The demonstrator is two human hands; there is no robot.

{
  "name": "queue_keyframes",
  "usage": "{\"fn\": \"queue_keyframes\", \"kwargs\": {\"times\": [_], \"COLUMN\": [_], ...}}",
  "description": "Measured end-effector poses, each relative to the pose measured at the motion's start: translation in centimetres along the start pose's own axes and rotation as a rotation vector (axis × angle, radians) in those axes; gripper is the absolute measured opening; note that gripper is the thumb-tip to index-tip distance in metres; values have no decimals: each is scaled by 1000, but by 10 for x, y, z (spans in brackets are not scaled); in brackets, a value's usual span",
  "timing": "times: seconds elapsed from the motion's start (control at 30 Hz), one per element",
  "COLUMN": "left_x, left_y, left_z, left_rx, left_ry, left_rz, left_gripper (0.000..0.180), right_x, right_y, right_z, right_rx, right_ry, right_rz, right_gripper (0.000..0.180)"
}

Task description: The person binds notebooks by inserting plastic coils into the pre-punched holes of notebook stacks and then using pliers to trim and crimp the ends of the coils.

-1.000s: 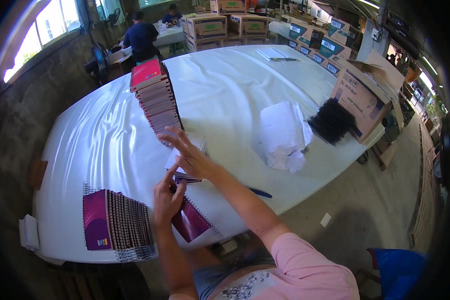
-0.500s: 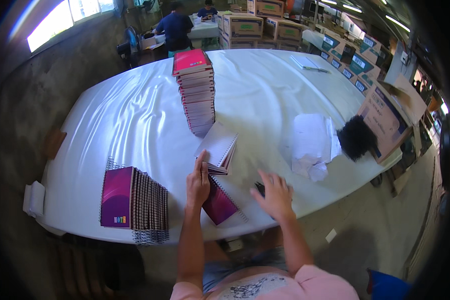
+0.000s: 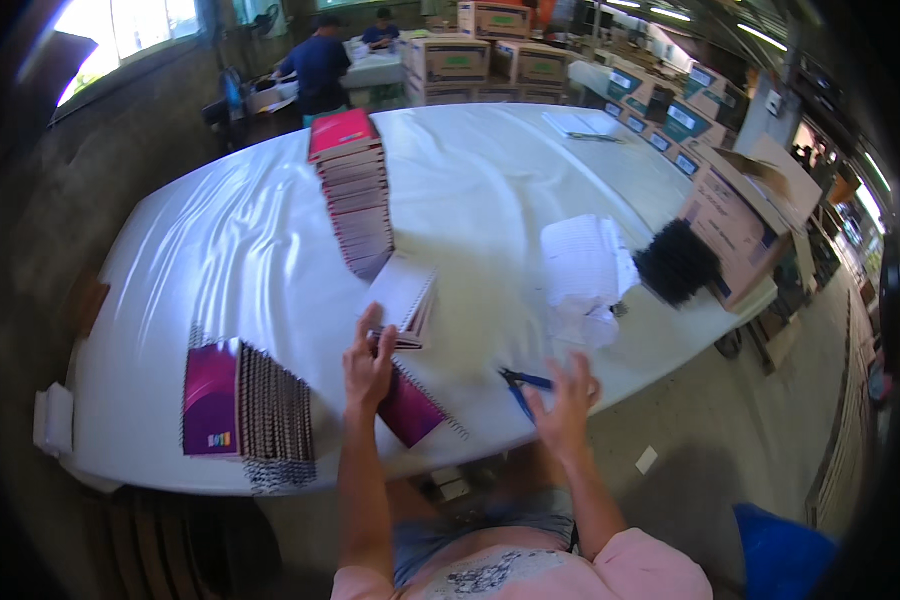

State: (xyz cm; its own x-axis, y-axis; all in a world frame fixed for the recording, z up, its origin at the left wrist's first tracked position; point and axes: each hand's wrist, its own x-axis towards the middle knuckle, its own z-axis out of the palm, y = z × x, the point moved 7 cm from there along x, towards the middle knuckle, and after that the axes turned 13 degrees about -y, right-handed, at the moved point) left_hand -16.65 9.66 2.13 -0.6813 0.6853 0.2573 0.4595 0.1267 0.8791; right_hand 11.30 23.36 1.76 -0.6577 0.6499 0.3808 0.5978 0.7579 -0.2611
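Observation:
My left hand (image 3: 368, 372) is at the near left corner of a spiral notebook (image 3: 402, 285) turned to its white pages, fingers apart and touching its edge. Partly under that notebook lies another with a purple cover (image 3: 415, 410), its wire coil sticking out past the near end. My right hand (image 3: 570, 398) is open, fingers spread, just right of blue-handled pliers (image 3: 520, 380) on the table. The pliers' handles are parted, and the thumb is close to them; whether it touches cannot be made out.
A tall notebook stack (image 3: 355, 200) with a red cover on top stands beyond my left hand. Coil-bound purple notebooks (image 3: 210, 400) stand at left. To the right are white papers (image 3: 578, 270), a black bristly bundle (image 3: 676, 262) and an open carton (image 3: 735, 225). Two people sit far back.
My right hand has shifted off the pliers, which now show more fully. The left hand's finger has drawn back from the white page toward its near edge. The whole view has shifted slightly.

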Motion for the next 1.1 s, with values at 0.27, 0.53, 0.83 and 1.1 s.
{"fn": "queue_keyframes", "kwargs": {"times": [0.27,0.53,0.83,1.1], "left_x": [3,1,3,3], "left_y": [15,19,10,9], "left_z": [16,11,2,8], "left_rx": [33,-6,112,68], "left_ry": [-31,-118,-28,-75], "left_rz": [-19,-234,23,5], "left_gripper": [42,43,38,38], "right_x": [73,101,107,51], "right_y": [155,135,175,235], "right_z": [-9,14,39,-48], "right_rx": [874,1293,-239,568], "right_ry": [143,-485,-530,859], "right_rz": [225,-99,-66,401], "right_gripper": [72,60,30,20]}}
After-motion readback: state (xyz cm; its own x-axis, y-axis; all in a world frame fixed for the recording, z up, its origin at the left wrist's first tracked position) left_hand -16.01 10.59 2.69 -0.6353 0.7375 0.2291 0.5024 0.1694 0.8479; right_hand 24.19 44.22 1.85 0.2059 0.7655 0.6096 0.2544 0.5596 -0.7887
